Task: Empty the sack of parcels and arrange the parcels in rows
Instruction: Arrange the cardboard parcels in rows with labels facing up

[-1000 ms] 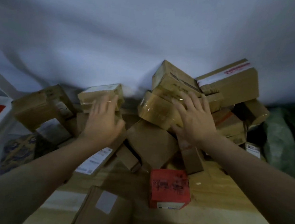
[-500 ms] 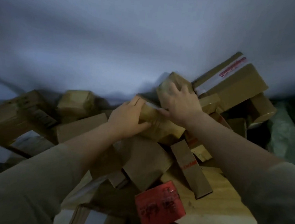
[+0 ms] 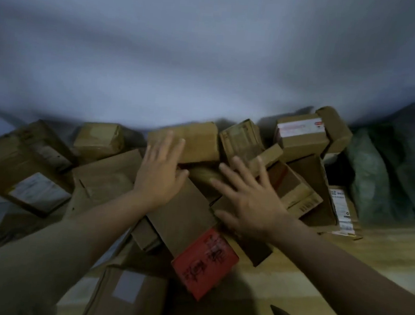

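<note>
No grip on anything: both hands flat, fingers spread and straight. Left hand [image 3: 159, 172] lies over the pile of parcels [image 3: 200, 171], fingertips on a brown box [image 3: 197, 144] at the back of the heap; contact looks likely but blur makes it hard to confirm. Right hand [image 3: 252, 200] spread wide just beside it, palm down over the middle boxes, thumb near the long brown carton [image 3: 182, 215] that runs diagonally under both hands. Frame is motion-blurred.

Parcels sit in a loose jumble on the wooden tabletop [image 3: 342, 262], pushed against the pale wall [image 3: 209, 58], not in rows. Red box [image 3: 205, 264] lies nearest the camera, touching the lower end of the long carton. Box with white-and-red tape [image 3: 301, 135] is at back right, tilted. Flat parcel with a white label [image 3: 342, 210] at right edge of the heap. Large box with a label [image 3: 26, 175] at far left. Another labelled box [image 3: 126, 297] at bottom centre. Green sack [image 3: 383, 176] slumped at far right, beside the pile.
</note>
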Motion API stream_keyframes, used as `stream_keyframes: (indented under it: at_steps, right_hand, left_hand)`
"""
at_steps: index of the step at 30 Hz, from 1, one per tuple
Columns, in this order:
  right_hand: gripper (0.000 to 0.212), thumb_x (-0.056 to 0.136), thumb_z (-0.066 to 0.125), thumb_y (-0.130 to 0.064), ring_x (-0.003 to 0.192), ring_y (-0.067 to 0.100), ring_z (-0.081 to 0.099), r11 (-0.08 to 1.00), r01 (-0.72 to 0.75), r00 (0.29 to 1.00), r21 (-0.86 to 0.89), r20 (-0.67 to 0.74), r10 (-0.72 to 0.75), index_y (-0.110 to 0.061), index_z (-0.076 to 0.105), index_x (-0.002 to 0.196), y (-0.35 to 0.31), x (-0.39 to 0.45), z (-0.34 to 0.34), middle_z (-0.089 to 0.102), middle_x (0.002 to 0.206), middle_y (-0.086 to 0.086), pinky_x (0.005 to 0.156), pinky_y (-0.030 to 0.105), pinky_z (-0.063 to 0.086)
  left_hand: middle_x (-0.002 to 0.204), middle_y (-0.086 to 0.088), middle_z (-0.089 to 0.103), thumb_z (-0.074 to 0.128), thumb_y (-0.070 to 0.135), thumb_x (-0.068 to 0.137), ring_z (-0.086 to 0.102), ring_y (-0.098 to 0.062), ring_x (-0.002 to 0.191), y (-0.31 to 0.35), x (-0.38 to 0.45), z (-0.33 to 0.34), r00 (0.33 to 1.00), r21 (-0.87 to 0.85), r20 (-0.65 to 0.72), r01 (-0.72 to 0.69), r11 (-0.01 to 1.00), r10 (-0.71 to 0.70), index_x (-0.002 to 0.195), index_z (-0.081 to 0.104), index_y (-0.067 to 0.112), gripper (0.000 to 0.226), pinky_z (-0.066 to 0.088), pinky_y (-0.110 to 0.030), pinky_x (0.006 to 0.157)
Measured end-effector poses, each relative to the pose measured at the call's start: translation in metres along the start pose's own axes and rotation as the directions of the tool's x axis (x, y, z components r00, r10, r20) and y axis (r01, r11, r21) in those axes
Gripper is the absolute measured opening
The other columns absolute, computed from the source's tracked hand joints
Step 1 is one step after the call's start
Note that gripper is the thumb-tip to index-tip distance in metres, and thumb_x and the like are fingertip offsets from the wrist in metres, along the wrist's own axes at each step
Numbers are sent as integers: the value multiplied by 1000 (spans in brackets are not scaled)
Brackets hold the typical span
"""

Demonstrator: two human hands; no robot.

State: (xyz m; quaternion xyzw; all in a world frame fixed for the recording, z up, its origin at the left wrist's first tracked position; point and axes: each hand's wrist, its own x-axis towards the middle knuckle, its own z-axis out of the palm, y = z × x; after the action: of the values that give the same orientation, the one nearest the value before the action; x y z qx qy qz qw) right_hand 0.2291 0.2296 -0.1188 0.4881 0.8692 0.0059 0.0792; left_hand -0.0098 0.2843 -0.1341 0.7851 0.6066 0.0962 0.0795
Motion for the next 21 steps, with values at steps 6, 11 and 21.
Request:
stream_keyframes:
  at_steps: [6, 11, 21]
  right_hand:
    - [76, 87, -6, -62, 146, 36, -28, 957, -68, 985, -281, 135, 110, -35, 4, 157, 12, -28, 12, 3, 167, 8, 111, 70, -12]
    - [64, 97, 36, -45, 145, 41, -30, 880, -192, 954, -435, 126, 270, -30, 18, 157, 43, -54, -9, -4, 167, 10, 113, 70, -8]
    - [70, 92, 29, -68, 152, 36, 10, 996, 19, 981, -83, -189, -34, -28, 41, 149, -49, -27, -20, 30, 161, 10, 116, 69, 7]
  left_hand:
    - [165, -4, 9, 29, 61, 97, 10, -26, 151, 1, -62, 21, 916, 333, 399, -186, 924, 41, 153, 23, 30, 65, 3, -51, 121]
    - [133, -12, 61, 51, 27, 91, 52, -30, 129, -8, -77, 11, 934, 394, 218, -349, 850, 283, 120, 66, 15, 35, 15, -50, 118]
    - [160, -10, 26, 50, 44, 89, 16, -31, 150, 3, -129, -33, 968, 279, -198, -97, 955, 156, 147, 42, 21, 62, 11, -54, 121]
